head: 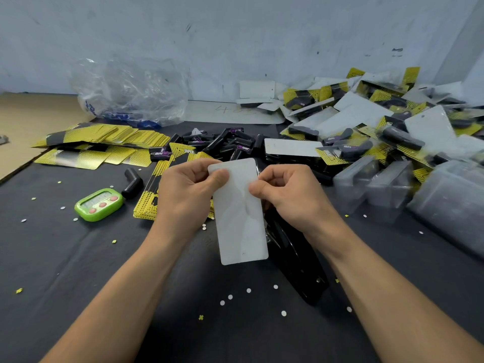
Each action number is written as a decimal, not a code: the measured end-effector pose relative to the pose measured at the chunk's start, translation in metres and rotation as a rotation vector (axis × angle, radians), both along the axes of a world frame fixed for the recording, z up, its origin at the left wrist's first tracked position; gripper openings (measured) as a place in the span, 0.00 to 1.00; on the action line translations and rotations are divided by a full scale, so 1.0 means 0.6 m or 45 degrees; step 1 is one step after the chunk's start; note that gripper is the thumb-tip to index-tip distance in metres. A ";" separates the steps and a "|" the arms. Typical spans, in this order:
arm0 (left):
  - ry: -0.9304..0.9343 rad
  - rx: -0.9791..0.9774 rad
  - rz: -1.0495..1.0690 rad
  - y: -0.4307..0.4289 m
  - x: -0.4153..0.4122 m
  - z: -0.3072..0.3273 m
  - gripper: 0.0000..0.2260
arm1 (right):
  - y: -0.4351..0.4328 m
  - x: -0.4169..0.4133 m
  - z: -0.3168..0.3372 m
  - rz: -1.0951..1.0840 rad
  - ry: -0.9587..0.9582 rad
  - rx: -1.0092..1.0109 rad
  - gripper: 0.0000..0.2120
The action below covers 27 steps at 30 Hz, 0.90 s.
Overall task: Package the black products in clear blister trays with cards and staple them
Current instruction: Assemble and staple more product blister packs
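1. The left hand (188,189) pinches the upper left part of a white card (239,218), with the thumb on its face and the fingers curled behind it.
2. The right hand (285,195) pinches the card's right edge, thumb on the face and fingers curled behind.
3. The card is held upright between the two hands, above the middle of the table, its plain white side toward the camera. A small hole shows near its lower edge. Whether a tray or product sits behind it cannot be told.
4. A black stapler (296,258) lies on the dark cloth (78,258) just below and behind the card, under the right wrist.
5. Loose black products (225,142) lie heaped beyond the hands. One lone product (132,183) lies apart, to the left of them.
6. Yellow-and-black cards (104,137) are spread at the far left, and another stack (146,205) lies beneath the left hand.
7. Clear blister trays (379,184) are stacked at the right, near the right hand.
8. Finished packs (379,127) are piled at the far right, against the wall.
9. A green timer (99,204) sits left of the left hand, near the lone product.
10. A crumpled clear plastic bag (131,90) rests at the back left.
11. Small round paper dots (248,290) are scattered over the cloth.
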<state>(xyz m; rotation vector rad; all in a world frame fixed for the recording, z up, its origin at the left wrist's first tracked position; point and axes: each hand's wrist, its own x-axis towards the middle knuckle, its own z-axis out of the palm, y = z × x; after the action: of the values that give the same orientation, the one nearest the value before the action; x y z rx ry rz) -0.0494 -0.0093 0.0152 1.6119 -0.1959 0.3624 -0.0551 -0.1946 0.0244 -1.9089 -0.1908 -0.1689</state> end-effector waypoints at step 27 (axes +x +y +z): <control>0.493 -0.490 -0.074 -0.018 -0.002 0.010 0.07 | 0.004 -0.011 0.014 -0.198 -0.128 -0.081 0.14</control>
<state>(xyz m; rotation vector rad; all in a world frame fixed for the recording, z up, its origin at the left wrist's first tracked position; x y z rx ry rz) -0.0503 -0.0201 0.0210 1.2622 0.1178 0.0324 -0.0618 -0.1919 0.0327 -1.9801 -0.1156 -0.3677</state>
